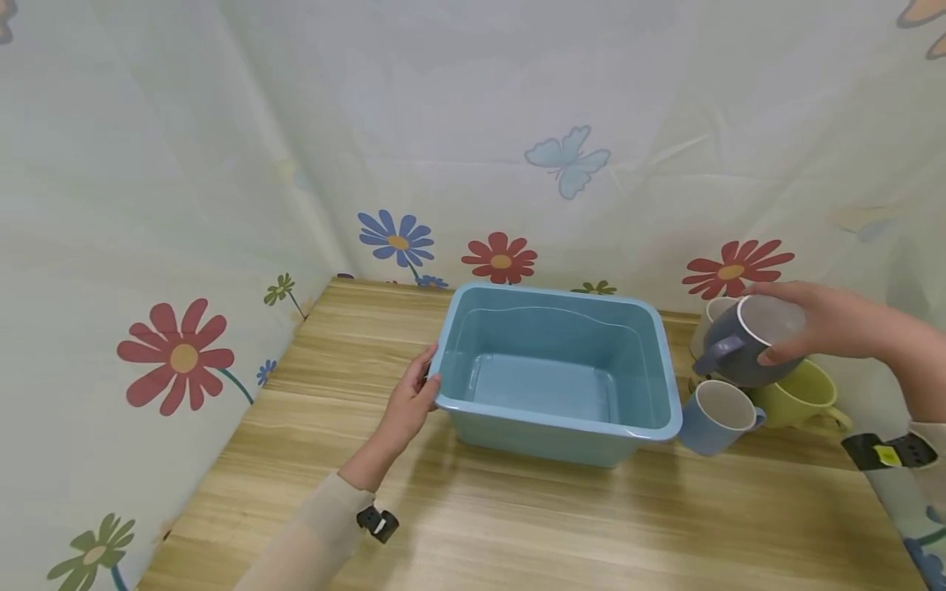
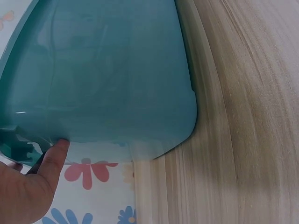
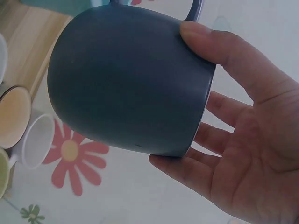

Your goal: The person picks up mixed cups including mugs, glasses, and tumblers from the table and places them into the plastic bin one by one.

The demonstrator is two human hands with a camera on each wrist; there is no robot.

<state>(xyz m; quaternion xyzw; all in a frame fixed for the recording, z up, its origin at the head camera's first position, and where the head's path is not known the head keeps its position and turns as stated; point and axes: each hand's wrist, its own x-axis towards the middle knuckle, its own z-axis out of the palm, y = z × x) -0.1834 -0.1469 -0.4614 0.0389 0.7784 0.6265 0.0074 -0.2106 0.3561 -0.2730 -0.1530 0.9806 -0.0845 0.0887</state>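
Right of the rectangular basin (image 1: 532, 439), the right hand (image 1: 831, 322) grips the slate-blue mug (image 1: 727, 355) around its rim, best kept steady and clear of the light-blue mug (image 1: 708, 428), while the left hand (image 1: 409, 400) grips the basin's left rim

I'm in a curtained-off indoor spot, home vs. studio unclear: flower-print sheeting (image 1: 443, 98) fills top & left of frame, wood-grain tabletop (image 1: 517, 525) btm. ctr.
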